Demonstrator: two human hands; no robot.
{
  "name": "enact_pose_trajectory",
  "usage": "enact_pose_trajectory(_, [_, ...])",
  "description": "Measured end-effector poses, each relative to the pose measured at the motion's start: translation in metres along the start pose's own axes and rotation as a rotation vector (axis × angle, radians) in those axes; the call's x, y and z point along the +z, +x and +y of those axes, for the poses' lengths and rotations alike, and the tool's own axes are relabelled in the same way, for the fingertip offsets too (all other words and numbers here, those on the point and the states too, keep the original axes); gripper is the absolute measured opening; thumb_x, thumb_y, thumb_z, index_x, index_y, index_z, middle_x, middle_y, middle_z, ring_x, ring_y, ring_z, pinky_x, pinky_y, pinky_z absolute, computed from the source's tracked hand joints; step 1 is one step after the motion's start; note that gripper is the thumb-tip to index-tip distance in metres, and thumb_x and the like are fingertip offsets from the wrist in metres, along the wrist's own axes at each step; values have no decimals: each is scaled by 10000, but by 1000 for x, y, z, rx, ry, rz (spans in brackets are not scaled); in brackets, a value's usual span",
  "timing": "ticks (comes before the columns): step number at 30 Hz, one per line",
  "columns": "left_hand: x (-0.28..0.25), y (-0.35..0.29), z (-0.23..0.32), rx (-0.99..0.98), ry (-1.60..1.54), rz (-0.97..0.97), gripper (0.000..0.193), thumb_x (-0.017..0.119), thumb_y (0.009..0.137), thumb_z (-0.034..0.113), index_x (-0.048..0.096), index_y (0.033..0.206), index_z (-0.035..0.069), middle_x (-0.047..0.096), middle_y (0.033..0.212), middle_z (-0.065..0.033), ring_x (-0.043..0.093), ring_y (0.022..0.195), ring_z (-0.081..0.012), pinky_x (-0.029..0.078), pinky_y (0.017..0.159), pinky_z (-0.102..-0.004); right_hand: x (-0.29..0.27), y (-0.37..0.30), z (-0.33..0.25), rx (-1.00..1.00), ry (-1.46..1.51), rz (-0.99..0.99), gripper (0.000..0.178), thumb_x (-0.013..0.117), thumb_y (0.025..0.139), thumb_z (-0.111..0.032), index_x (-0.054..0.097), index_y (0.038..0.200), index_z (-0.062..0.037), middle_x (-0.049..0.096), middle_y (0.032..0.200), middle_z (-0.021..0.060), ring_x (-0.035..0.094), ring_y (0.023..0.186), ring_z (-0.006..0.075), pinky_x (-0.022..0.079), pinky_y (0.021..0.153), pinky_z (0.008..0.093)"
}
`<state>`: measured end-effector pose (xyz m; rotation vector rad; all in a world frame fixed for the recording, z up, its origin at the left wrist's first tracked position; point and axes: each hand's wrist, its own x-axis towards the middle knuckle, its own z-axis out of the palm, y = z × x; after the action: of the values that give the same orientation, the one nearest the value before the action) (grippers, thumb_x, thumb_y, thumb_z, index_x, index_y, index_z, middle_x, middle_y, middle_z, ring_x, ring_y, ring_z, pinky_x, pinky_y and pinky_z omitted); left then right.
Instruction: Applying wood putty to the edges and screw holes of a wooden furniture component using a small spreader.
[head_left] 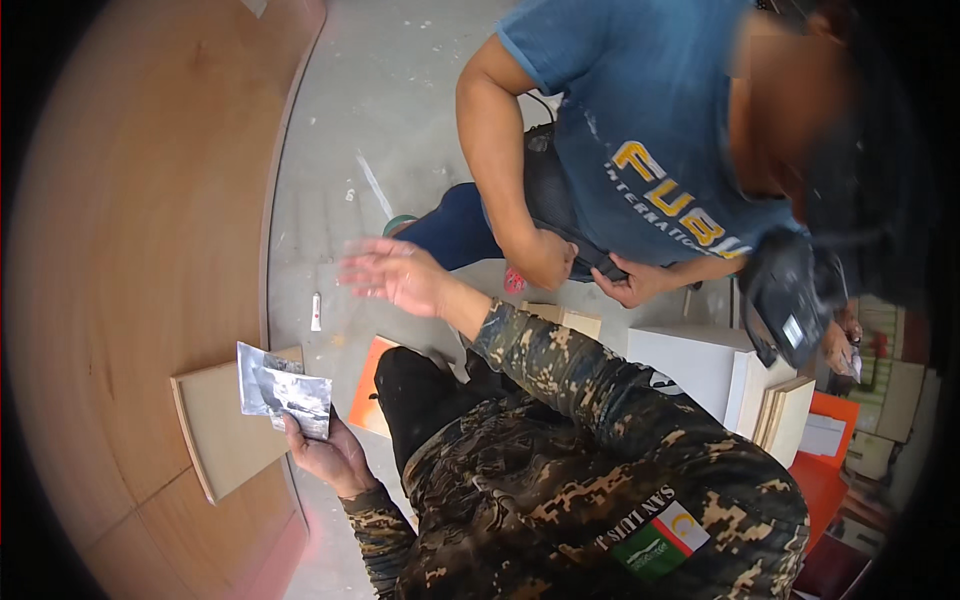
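My left hand is closed on the lower edge of some shiny silver foil, which looks like two overlapping pieces or one folded sheet. Behind the foil is a pale wooden board. My right hand hangs in the air over the grey floor, fingers spread and slightly blurred, with nothing in it. A small white tube lies on the floor below and left of that hand.
A large brown wooden panel fills the left side. Across from me, a person in a blue shirt grips a dark strap. Near my legs is an orange board. At right stand a white box and pale boards.
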<state>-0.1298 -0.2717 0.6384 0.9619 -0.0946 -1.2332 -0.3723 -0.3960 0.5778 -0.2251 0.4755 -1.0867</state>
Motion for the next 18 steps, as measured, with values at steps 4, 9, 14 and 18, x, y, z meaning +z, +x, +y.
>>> enact_pose_trajectory(4, [13, 34, 0, -20, 22, 28, 368, 521, 1015, 238, 540, 1313, 21, 646, 1249, -96, 618, 1090, -223, 467, 938, -422, -31, 18, -9, -59, 60, 337, 762, 568, 962, -83, 118, 1577, -82, 386, 1488, 236, 515, 1300, 376, 446, 1048, 500])
enact_pose_trajectory(9, [44, 150, -1, -56, 34, 44, 400, 508, 1013, 231, 513, 1361, 33, 606, 1336, -86, 594, 1176, -232, 405, 1049, -469, -62, 59, -22, 97, -36, 275, 667, 553, 994, -138, 201, 1556, -69, 517, 1368, 246, 518, 1299, 379, 424, 1092, 492])
enact_pose_trajectory(14, [82, 262, 19, -99, -94, 17, 421, 484, 1023, 211, 484, 1397, 18, 562, 1411, -105, 550, 1273, -258, 399, 1091, -465, -89, 90, -18, 335, -262, 626, 625, 545, 1014, -159, 229, 1545, -68, 531, 1355, 201, 550, 1273, 312, 473, 1034, 455])
enact_pose_trajectory(18, [90, 291, 45, 56, -86, -6, 410, 472, 1028, 200, 481, 1396, 20, 569, 1402, -108, 551, 1275, -260, 396, 1109, -474, -131, 102, -50, 549, -22, 698, 309, 604, 993, -193, 462, 1262, -141, 583, 1334, 198, 600, 1212, 288, 524, 941, 479])
